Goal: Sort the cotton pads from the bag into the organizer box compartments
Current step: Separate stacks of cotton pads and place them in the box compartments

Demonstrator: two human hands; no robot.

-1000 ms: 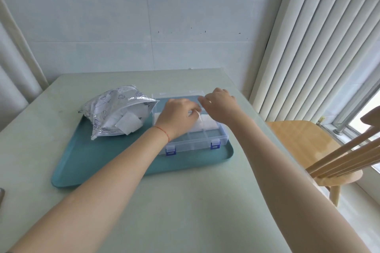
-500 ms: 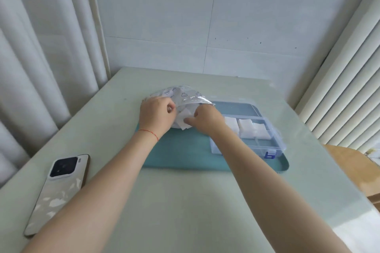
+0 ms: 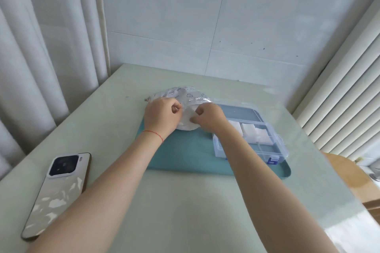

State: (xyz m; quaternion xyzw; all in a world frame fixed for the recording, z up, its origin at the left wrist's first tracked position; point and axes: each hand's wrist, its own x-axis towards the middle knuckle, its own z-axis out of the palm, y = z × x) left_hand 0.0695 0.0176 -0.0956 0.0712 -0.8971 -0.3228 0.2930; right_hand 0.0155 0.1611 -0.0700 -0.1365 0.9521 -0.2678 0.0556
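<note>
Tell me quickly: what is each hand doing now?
Left hand: fingers curled, gripping the bag.
Right hand: pinching a cotton pad at the bag's opening.

Bag (image 3: 181,93): silvery clear film printed with small dark shell outlines
Cotton pads (image 3: 249,131): white
Organizer box (image 3: 275,150): clear plastic, blue latches
Tray (image 3: 185,156): teal
Bench (image 3: 174,211): pale green
Phone (image 3: 59,193): pearly white marbled back, black camera block
Wrist string (image 3: 154,133): red
Curtain (image 3: 41,47): white

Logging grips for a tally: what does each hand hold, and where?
Left hand grips the bag at its mouth; right hand pinches a cotton pad there.
</note>
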